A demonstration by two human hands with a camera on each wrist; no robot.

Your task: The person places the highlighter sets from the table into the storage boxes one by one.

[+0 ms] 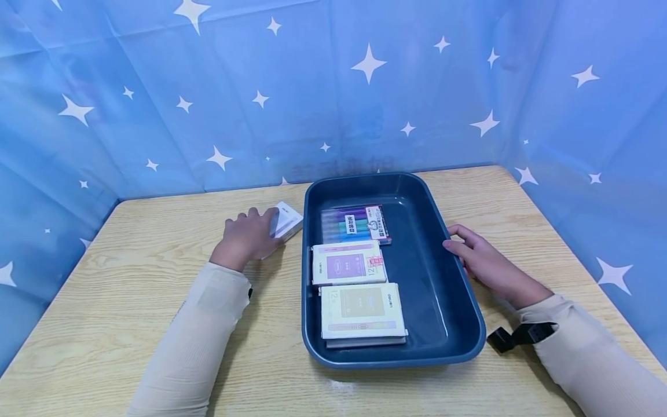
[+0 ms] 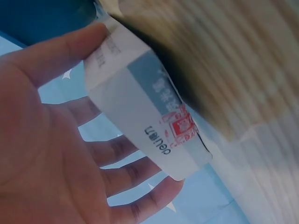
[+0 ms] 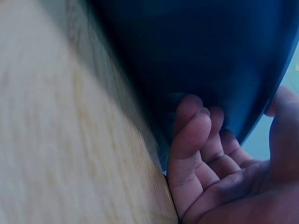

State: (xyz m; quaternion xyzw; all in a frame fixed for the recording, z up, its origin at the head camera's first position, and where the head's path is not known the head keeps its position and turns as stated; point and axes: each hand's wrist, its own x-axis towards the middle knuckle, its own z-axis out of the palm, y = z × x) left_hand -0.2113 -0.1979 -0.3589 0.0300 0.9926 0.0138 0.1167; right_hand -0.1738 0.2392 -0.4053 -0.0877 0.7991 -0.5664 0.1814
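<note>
My left hand [image 1: 250,236] holds a small white cardboard box [image 1: 285,221] just left of the blue tray. In the left wrist view the thumb lies along one end of the box [image 2: 135,107] and the fingers reach round its far side; red print and lettering show on it. My right hand [image 1: 482,258] grips the right rim of the dark blue plastic tray [image 1: 458,278]. Its thumb is at the rim, while the curled fingers [image 3: 191,140] lie against the outer wall, under the rim. Inside the tray sit two white boxes and a pack of pens, all along its left side.
The pen pack [image 1: 354,225] lies farthest back, then a box with a purple label [image 1: 348,264], then a box with a beige label [image 1: 362,310] nearest me. All stand on a wooden table [image 1: 130,278], with a blue star-patterned curtain [image 1: 312,87] behind.
</note>
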